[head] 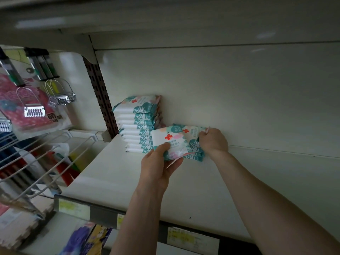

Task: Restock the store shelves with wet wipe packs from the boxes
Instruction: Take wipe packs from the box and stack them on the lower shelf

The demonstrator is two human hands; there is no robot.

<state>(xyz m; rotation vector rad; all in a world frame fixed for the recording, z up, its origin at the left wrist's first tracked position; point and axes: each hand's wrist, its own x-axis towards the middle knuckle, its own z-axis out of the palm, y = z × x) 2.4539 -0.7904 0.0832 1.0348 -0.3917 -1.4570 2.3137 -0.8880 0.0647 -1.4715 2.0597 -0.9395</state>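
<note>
The restock looks barely begun. One tall stack point(137, 124) of wet wipe packs stands at the back of the shelf point(119, 181), tucked into the corner at about ten o'clock from the hands and leaning against the back panel point(239, 89). A short pile point(193, 150) is forming just beside it, at the stack's four o'clock. The left hand point(158, 162) has its fingers and thumb curled round a single pack point(167, 140), held tilted in front of that pile and touching it. The right hand point(213, 140), at three o'clock from the pack, has its fingers bent over the pile's far edge. It seems to be pinching or steadying the top packs, though the dim light makes the exact hold hard to read. From the pile round to three o'clock the shelf board runs on without any packs, so most of the filling is left to do. No box shows in this view. A price strip point(184, 234) runs along the shelf front at six o'clock, and a wire rack point(46, 162) and hanging goods point(35, 111) sit out at nine o'clock.
</note>
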